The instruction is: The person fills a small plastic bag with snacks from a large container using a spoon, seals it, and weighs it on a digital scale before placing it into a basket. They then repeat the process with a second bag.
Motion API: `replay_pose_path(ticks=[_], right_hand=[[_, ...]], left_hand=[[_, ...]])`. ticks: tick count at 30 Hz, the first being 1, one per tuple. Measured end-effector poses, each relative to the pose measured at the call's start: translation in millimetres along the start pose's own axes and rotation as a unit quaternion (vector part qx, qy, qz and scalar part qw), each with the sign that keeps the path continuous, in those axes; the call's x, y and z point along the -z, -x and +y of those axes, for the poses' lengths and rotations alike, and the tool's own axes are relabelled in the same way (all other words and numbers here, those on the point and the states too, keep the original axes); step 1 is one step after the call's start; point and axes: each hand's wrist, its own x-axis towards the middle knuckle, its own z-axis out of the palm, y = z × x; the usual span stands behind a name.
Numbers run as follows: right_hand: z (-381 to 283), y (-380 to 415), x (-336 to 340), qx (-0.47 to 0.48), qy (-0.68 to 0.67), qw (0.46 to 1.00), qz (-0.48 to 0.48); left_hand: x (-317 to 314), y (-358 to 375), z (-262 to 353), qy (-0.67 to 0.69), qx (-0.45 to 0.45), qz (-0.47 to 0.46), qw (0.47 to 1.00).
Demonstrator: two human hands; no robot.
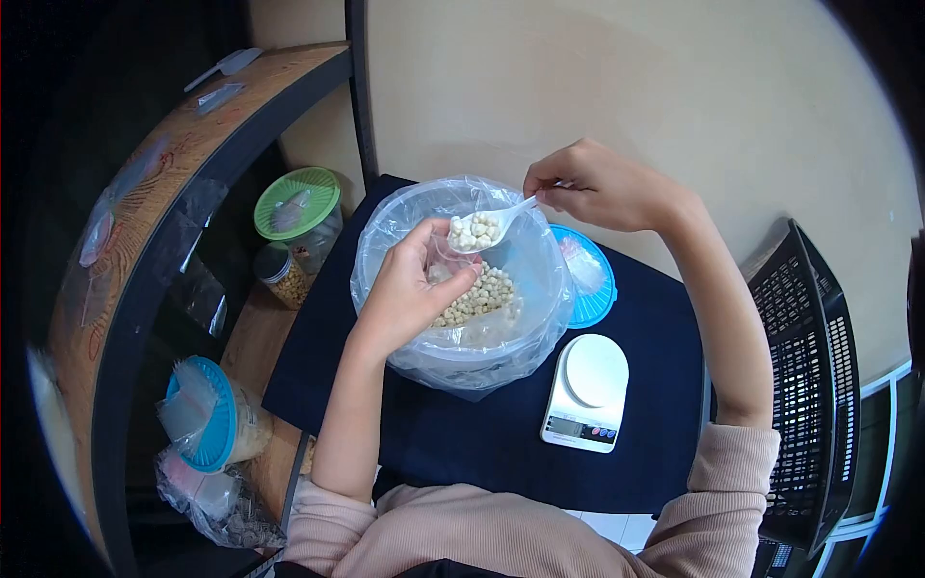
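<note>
My right hand grips the handle of a white plastic spoon heaped with pale round pellets. The spoon's bowl hovers over a large container lined with a clear plastic bag, with more of the same pale pellets at its bottom. My left hand reaches into the bag just below the spoon and pinches a small clear pouch, hard to make out, against the spoon's tip.
A white digital kitchen scale lies on the dark blue cloth, right of the container. A blue lid lies behind it. On the left stand a green-lidded jar, a small jar and a blue-lidded tub. A black crate sits at right.
</note>
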Motion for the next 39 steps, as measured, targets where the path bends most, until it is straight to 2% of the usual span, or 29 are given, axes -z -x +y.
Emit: replay_pose_path(ticks=[2, 4, 8, 10, 13, 14, 16, 19, 22, 29, 32, 37, 39], right_hand=[[-1.8, -0.3, -0.9, -0.005, 0.003, 1.000, -0.001], [-2.3, -0.5, -3.0, 0.112, 0.127, 0.983, 0.067], [-18.8, -0.8, 0.6, 0.099, 0.185, 0.975, 0.076], [-22.6, -2.7, -1.3, 0.141, 0.219, 0.960, 0.104], [-31.8, -3.3, -2.7, 0.141, 0.245, 0.954, 0.103], [-31.8, -3.7, -3.6, 0.141, 0.245, 0.954, 0.102], [-31.2, -4.1, -5.9, 0.162, 0.257, 0.938, 0.165], [-33.6, -3.0, 3.2, 0.153, 0.280, 0.932, 0.174], [-41.2, -4.3, 4.5, 0.123, 0.286, 0.941, 0.135], [-51.5, -4.1, 6.8, 0.113, 0.326, 0.928, 0.140], [-51.0, -2.3, 5.5, 0.135, 0.341, 0.913, 0.180], [-44.1, 5.1, 8.9, 0.172, 0.310, 0.894, 0.275], [-39.3, 7.6, 8.1, 0.162, 0.304, 0.897, 0.278]], left_hand=[[-0.5, -1.1, -5.1, -0.007, -0.021, 0.013, 1.000], [-1.4, 0.4, 2.8, -0.008, -0.010, 0.011, 1.000], [-2.1, 2.0, 7.3, -0.042, 0.009, 0.020, 0.999], [-1.4, 2.7, 9.7, -0.046, 0.016, 0.020, 0.999], [-2.3, 2.3, 6.1, -0.028, 0.012, 0.020, 0.999], [-3.1, 1.8, 3.5, -0.004, 0.001, 0.019, 1.000], [-3.0, 1.7, -0.5, 0.002, -0.005, 0.018, 1.000], [-3.0, 1.9, 2.1, -0.013, -0.012, 0.017, 1.000], [-2.9, 1.4, 3.5, -0.047, -0.004, 0.022, 0.999], [-4.3, 0.7, 5.6, -0.048, 0.000, 0.056, 0.997], [-4.9, 1.5, 4.4, -0.041, -0.026, 0.072, 0.996], [-4.1, 1.3, 5.3, -0.016, -0.008, 0.075, 0.997], [-4.3, 1.0, 5.1, -0.011, -0.001, 0.078, 0.997]])
